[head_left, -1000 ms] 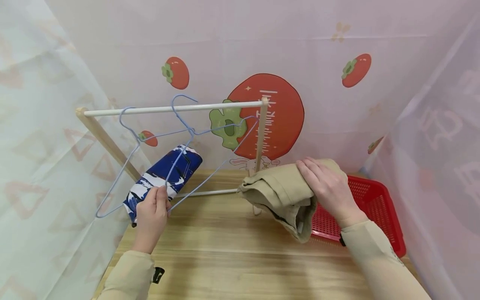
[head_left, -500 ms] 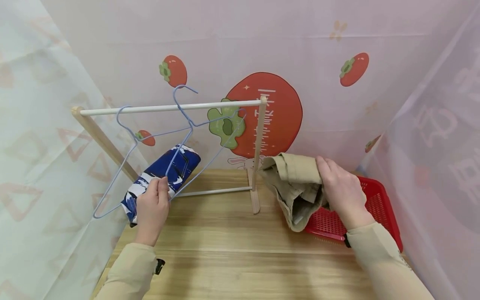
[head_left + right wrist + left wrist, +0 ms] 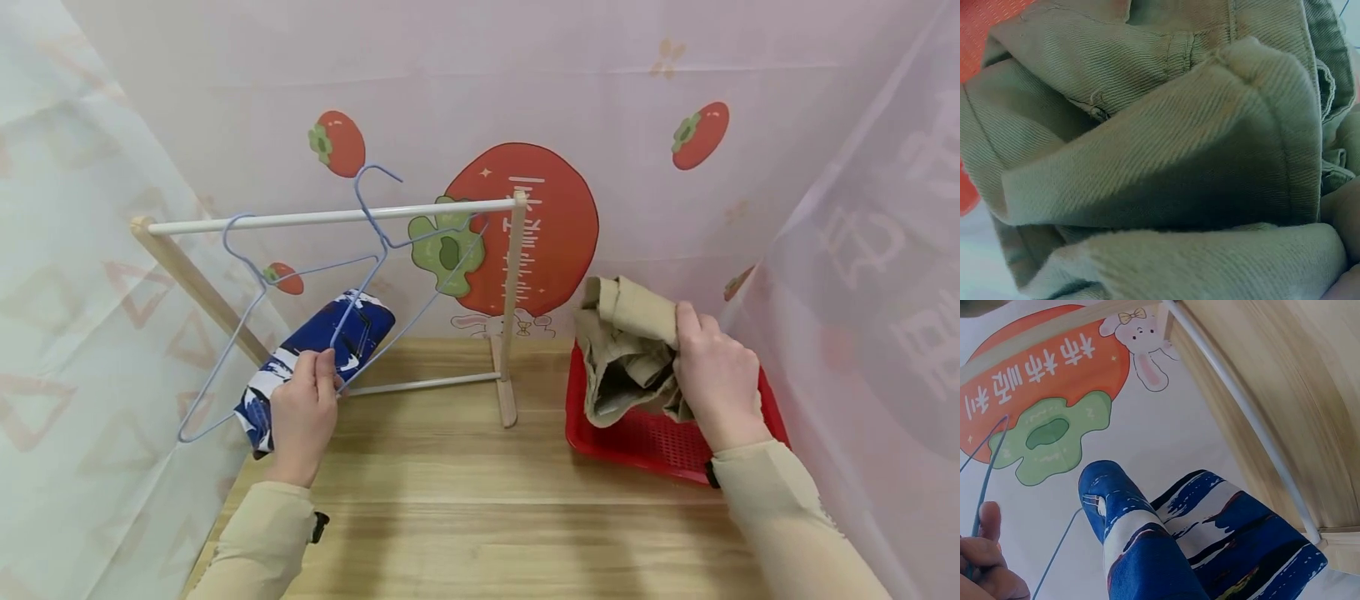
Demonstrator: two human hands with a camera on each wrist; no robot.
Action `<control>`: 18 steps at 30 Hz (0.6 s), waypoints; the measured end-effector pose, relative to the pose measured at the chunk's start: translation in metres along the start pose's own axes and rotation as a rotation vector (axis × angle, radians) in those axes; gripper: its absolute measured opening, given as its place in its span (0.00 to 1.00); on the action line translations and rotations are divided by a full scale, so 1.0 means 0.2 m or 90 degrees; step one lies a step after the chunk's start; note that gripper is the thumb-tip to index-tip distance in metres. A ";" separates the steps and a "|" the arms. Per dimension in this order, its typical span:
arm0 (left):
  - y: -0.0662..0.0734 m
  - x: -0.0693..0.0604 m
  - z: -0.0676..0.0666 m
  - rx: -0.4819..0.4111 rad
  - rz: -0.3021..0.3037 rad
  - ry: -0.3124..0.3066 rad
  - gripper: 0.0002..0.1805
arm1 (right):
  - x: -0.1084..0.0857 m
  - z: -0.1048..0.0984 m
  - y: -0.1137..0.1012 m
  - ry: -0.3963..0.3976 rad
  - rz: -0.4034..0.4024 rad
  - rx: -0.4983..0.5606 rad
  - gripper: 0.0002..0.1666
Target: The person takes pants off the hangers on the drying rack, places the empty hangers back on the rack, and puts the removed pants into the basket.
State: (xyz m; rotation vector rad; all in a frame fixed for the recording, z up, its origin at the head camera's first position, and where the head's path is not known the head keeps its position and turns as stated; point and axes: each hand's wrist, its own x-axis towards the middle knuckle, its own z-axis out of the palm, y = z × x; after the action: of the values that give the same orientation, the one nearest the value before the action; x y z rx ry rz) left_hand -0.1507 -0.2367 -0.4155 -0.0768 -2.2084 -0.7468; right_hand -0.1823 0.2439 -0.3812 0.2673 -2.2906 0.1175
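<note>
In the head view, my left hand (image 3: 303,417) pinches a blue wire hanger (image 3: 385,243) low down near one corner. Its hook rises just above the white rail. Behind that hand hangs a folded blue-and-white patterned garment (image 3: 330,333); a second blue hanger (image 3: 262,282) is hooked on the rail beside it. How the garment is held up is partly hidden. My right hand (image 3: 716,371) grips bunched khaki trousers (image 3: 637,312) above the red plastic basket (image 3: 667,440). Folds of the trousers (image 3: 1147,156) fill most of the right wrist view.
A small rack with wooden posts (image 3: 512,292) and a white top rail (image 3: 435,210) stands at the back left of the wooden table (image 3: 465,517). White curtains printed with persimmons (image 3: 701,135) enclose the back and both sides.
My right hand has carried the khaki trousers to the right, over the red basket. The hanger in my left hand has risen slightly, its hook now higher above the rail.
</note>
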 end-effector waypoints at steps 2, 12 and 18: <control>0.01 0.00 0.01 0.004 0.008 0.002 0.15 | -0.01 -0.01 0.03 0.002 0.021 -0.011 0.23; 0.00 0.00 0.03 0.023 0.060 0.017 0.13 | -0.11 0.03 0.17 -0.019 0.128 -0.006 0.25; 0.00 0.00 0.05 0.021 0.075 0.025 0.11 | -0.18 0.06 0.27 -0.041 0.227 -0.006 0.40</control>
State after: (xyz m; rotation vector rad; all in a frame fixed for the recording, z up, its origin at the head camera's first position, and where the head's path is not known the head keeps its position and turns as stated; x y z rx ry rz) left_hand -0.1574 -0.2316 -0.4208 -0.1725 -2.1580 -0.6412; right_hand -0.1803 0.2995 -0.4152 -0.1471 -2.3822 0.2838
